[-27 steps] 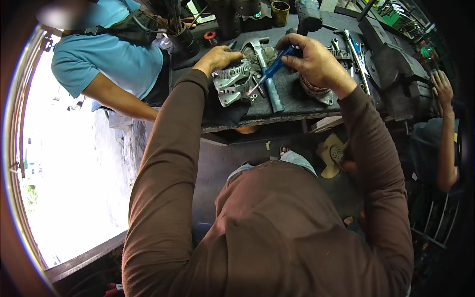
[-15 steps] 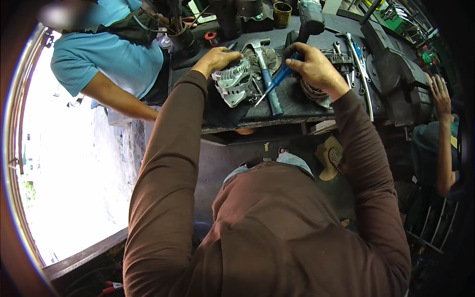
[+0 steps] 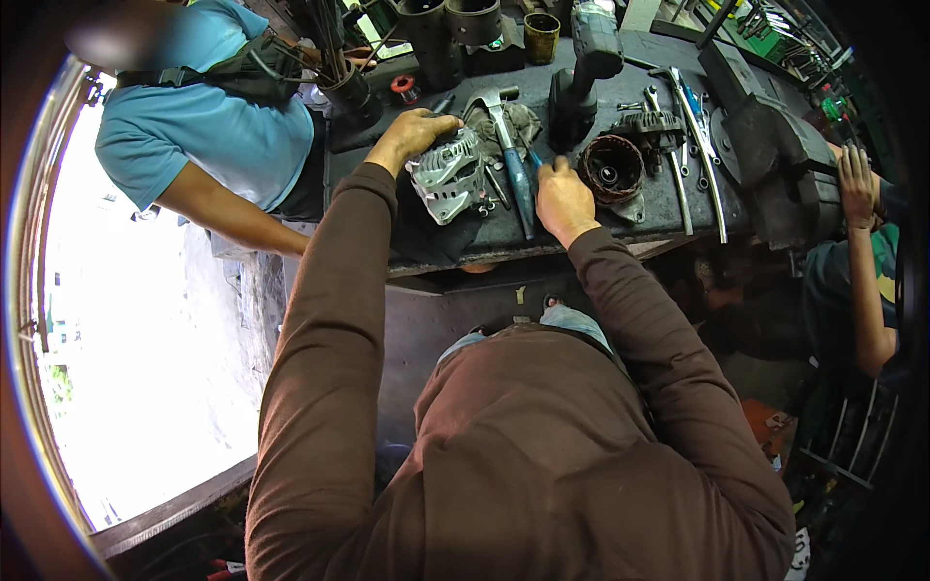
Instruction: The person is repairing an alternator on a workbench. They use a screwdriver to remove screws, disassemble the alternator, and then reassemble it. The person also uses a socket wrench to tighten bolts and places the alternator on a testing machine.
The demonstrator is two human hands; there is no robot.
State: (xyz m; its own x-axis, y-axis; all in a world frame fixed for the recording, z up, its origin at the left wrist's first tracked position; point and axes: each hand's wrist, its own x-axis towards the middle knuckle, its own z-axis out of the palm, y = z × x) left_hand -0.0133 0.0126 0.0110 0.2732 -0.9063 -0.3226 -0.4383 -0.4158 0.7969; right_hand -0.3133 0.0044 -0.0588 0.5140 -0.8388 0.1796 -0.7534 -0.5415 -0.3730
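The left hand (image 3: 423, 134) lies over the far left edge of a silver finned metal housing (image 3: 446, 182), which sits near the front edge of the dark surface (image 3: 639, 82); its fingers reach across the top, but their undersides are hidden, so I cannot tell whether they grip or only rest. The right hand (image 3: 565, 198) is low beside the hammer (image 3: 520, 189), its fingers curled inward next to a slim blue tool (image 3: 532, 153); most of that tool is covered, so I cannot tell how firmly they close on it. The housing lies to the left of the right fingers, with the hammer between, its long axis running from the head at the far side to the handle end near the front edge. The left hand is clearly the nearer one, touching the housing. Just right of the right hand stands a copper-wound ring (image 3: 589, 170).
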